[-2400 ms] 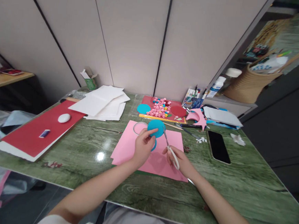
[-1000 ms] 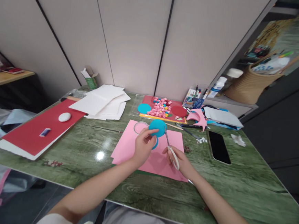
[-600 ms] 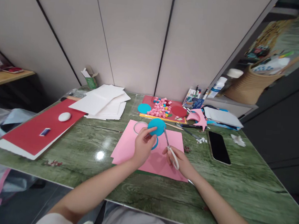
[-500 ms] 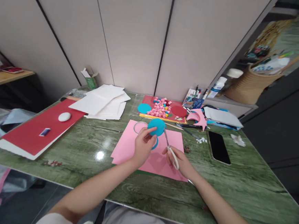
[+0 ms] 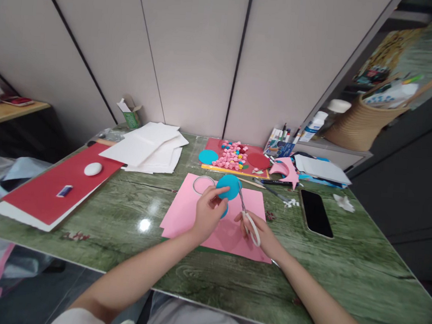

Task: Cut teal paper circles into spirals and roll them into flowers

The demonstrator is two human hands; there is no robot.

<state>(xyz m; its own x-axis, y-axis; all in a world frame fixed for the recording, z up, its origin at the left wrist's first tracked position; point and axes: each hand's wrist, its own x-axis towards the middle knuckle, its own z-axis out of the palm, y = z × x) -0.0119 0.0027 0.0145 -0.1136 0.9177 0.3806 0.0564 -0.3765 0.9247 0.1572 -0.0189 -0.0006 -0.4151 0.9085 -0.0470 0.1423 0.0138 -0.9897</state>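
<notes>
Blue round paper disc [image 5: 232, 184] nudged right

The left hand [image 5: 209, 211] pinches it above the green wood-patterned worktop [image 5: 142, 196], between front and back edges; the right hand [image 5: 261, 230] grips white-handled metal scissors [image 5: 244, 211] at its rim, likely for trimming.

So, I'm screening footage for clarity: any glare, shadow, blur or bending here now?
Head view: bright glare on the table left of the pink paper; head view: soft shadow on that paper between left hand and right hand; head view: basket looks tilted and soft, perhaps from a wide lens; head view: blue disc clear, tips of the scissors less so.
</notes>
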